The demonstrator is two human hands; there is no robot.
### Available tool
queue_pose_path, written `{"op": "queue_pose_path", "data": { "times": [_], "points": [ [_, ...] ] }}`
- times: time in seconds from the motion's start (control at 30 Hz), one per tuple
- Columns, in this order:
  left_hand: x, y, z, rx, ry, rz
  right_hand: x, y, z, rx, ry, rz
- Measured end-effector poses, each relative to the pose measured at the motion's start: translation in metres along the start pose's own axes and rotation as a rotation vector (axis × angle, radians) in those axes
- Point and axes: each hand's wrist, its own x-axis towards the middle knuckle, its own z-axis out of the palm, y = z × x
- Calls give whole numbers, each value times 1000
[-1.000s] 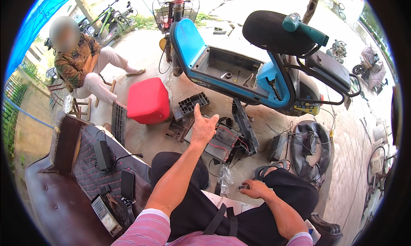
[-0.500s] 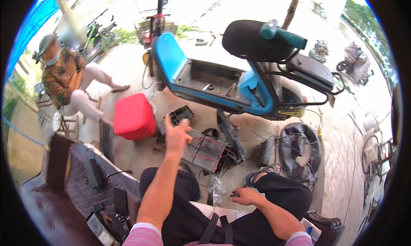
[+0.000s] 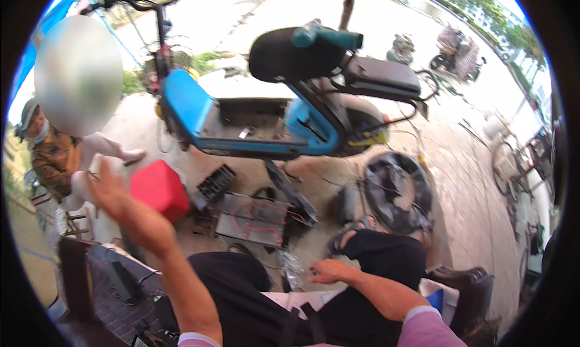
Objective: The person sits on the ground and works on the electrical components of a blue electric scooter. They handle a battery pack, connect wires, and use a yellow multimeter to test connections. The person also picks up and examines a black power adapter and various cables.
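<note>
My left hand is raised on the left, blurred by motion, with its fingers stretched up and apart; it appears to hold nothing. Behind it are a seated person's legs, and the red box lies just right of my wrist. My right hand hovers low between my knees, its fingers closed on a small dark thing too small to name. Close to its fingertips is a clear plastic bag. Beyond my feet a grey battery pack with red wires lies on the ground.
A blue electric scooter stands ahead, its footboard compartment uncovered. Black plastic cases and a long black panel lie before it. On the right is a black tyre. A seated person is at far left, beside a dark quilted seat.
My left hand has swung left and up from above the battery pack, going from a pointing finger to stretched fingers. My view has turned, shifting the scooter leftward. My right hand remains low.
</note>
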Motion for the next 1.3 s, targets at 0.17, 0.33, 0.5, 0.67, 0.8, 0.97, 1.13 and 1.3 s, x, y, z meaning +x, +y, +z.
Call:
{"op": "queue_pose_path", "data": {
  "times": [0.17,0.33,0.5,0.67,0.8,0.97,1.13,1.3],
  "points": [
    [-53,52,58,-205,-1111,-99,-10,6,-3,-19,26,46],
    [-167,-32,60,-103,-1410,-848,-15,-13,-11,52,72,18],
    [-182,-37,77,-174,-1349,-774,-24,-5,-23,46,-29,102],
    [-193,-46,86,34,-1622,-522,-22,-11,-33,82,-37,123],
    [-190,-53,78,53,-1670,-479,-7,-7,-29,78,-31,64],
    [-205,-69,65,19,-1557,-339,-10,-9,-23,40,-16,53],
    [-181,-61,63,-35,-1397,-552,-12,-23,-23,104,49,19],
    [-150,-56,53,-122,-1068,-965,-16,-37,-48,304,235,16]
  ]
}}
